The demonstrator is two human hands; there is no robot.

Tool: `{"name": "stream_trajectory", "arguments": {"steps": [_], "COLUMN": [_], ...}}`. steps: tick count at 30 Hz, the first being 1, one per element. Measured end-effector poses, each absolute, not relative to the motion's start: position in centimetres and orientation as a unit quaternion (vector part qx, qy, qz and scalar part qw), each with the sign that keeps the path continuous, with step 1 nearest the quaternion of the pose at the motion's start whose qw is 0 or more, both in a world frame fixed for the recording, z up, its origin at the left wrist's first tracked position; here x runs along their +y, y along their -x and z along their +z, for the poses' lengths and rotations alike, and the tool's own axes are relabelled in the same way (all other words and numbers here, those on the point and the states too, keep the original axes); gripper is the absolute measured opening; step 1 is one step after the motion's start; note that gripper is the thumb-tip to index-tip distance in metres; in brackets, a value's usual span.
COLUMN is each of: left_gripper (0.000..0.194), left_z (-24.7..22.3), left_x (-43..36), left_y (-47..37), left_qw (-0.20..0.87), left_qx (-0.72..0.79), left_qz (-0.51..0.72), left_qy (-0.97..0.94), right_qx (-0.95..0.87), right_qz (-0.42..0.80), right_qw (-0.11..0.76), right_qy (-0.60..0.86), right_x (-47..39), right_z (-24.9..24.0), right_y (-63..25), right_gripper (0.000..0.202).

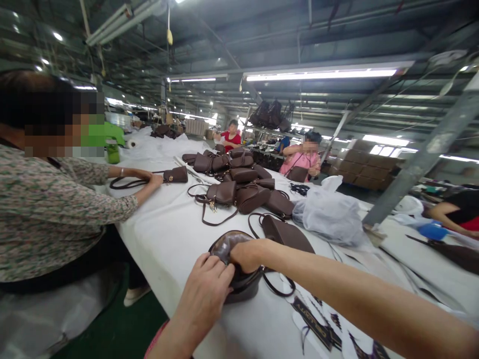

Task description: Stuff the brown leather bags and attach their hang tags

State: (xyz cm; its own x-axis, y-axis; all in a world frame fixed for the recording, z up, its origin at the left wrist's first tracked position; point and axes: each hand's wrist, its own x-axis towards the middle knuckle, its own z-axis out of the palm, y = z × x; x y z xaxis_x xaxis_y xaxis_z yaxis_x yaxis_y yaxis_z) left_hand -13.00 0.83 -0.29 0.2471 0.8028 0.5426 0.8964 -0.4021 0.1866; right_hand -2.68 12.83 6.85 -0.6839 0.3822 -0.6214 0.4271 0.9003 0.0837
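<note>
A dark brown bag (pixel 243 294) lies on the white-covered table (pixel 149 234) in front of me, its mouth open and a shiny lining showing. My left hand (pixel 209 279) grips the near left edge of the bag's opening with its fingers bent over the rim. Inside the mouth is my right hand (pixel 249 255), its fingers curled and partly hidden; what they hold, if anything, cannot be seen. A thin strap loops out at the bag's right side. Just behind lies another brown bag (pixel 286 234).
Many brown bags (pixel 243 174) are piled mid-table, beside a clear plastic bag (pixel 329 212). Black tags (pixel 312 319) lie at the lower right. At the left a person (pixel 56 199) handles a small bag (pixel 175 175). More people sit across the table.
</note>
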Motion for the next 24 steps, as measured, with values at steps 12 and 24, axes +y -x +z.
{"name": "stream_trajectory", "arguments": {"steps": [12,24], "left_gripper": [0.006,0.029], "left_z": [-0.4,1.6], "left_x": [0.0,-0.7], "left_y": [12.7,9.1], "left_qw": [0.145,0.186], "left_qx": [-0.514,-0.469], "left_qz": [-0.299,-0.168], "left_qy": [0.791,0.847], "right_qx": [0.928,0.928], "right_qz": [0.009,-0.105], "right_qw": [0.298,0.249], "right_qy": [-0.223,-0.256], "right_x": [11.4,15.0], "right_z": [6.9,6.3], "right_y": [2.0,0.8], "right_gripper": [0.034,0.026]}}
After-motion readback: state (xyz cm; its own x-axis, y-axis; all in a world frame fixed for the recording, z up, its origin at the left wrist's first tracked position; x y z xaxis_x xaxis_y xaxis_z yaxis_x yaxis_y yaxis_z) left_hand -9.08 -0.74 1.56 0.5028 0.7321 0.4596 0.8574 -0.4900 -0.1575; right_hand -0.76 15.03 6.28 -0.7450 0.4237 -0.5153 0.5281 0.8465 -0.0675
